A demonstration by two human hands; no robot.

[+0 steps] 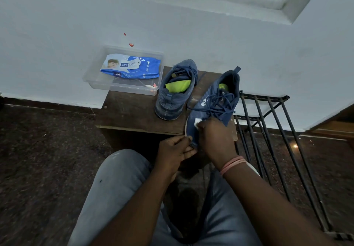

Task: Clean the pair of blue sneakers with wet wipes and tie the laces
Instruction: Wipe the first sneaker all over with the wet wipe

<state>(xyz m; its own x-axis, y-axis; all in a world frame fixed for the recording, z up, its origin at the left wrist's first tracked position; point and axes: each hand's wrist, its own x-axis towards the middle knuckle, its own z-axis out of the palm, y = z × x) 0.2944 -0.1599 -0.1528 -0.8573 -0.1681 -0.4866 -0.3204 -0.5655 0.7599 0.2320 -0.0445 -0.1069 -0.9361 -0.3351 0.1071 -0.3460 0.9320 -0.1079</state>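
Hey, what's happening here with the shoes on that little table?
A seated person is cleaning a blue sneaker. The left hand grips its toe while the right hand presses a white wet wipe against its side. The second sneaker stands untouched beside it on the small wooden table, laces loose. The wipes pack lies in a clear plastic tray.

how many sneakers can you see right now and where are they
2. One blue sneaker stands on the brown wooden stand, beside the clear tray. The other sneaker lies tilted at the stand's right edge, its toe held by the left hand while the right hand presses a wipe on it.
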